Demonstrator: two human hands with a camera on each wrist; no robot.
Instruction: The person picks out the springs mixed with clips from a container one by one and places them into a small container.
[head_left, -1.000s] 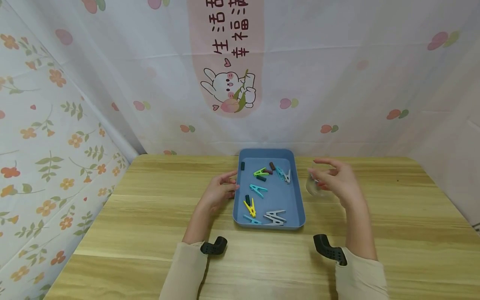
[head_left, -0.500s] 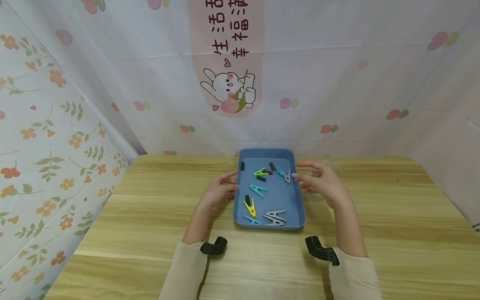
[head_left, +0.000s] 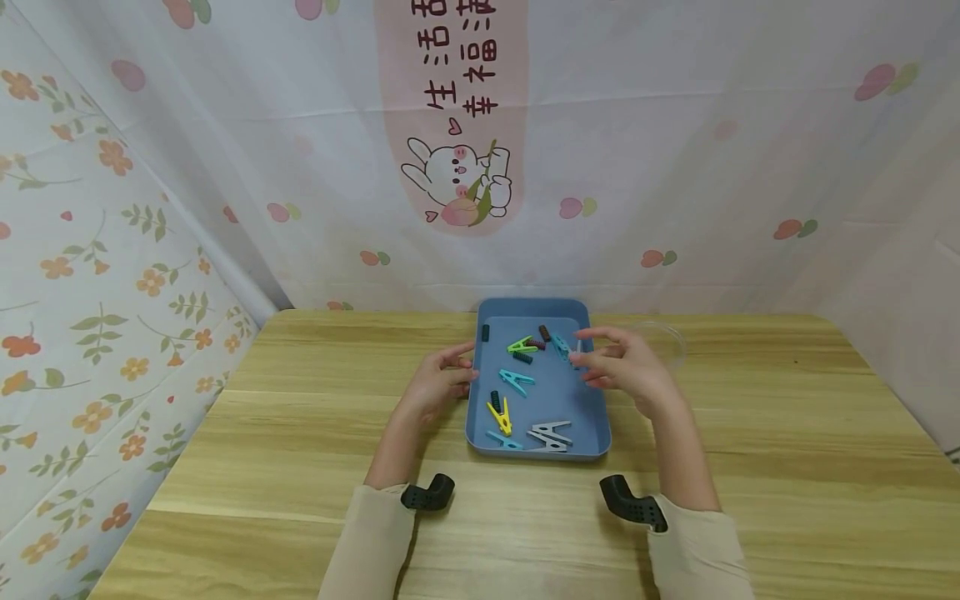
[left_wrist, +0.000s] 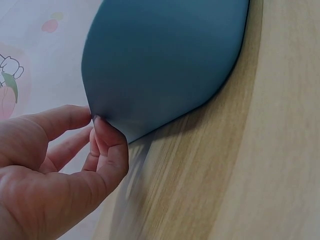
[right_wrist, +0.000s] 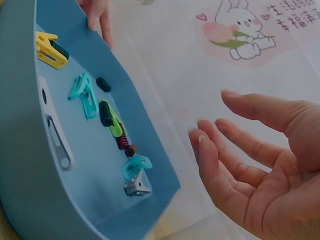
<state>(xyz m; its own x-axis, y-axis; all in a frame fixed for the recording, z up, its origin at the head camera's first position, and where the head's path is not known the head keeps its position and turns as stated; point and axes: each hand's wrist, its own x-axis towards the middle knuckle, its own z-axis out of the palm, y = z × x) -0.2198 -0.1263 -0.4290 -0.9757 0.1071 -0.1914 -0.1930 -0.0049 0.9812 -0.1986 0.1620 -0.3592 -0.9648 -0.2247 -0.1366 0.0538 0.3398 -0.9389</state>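
Note:
A blue tray [head_left: 555, 400] holds several clothes pegs, among them a yellow peg [head_left: 500, 417], a lime green peg [head_left: 519, 344], a turquoise peg [head_left: 516, 382] and grey pegs [head_left: 550, 432]. Small dark ribbed coils [head_left: 522, 357] lie among them. My left hand [head_left: 435, 383] pinches the tray's left rim between thumb and finger, as the left wrist view shows. Over the right rim is my right hand [head_left: 626, 367], fingers loosely bent and holding nothing. In the right wrist view, a grey peg [right_wrist: 136, 187] and a turquoise peg [right_wrist: 136, 167] lie together at the tray's end nearest this hand.
A clear round dish [head_left: 682, 343] stands on the wooden table [head_left: 787, 433] behind my right hand, partly hidden by it. A printed cloth [head_left: 675, 167] hangs along the table's far edge. Another floral cloth [head_left: 112, 317] hangs at the left.
My right hand has moved left, from beside the clear dish to over the tray's right rim. The dish now shows behind the hand. The left hand and tray stay put.

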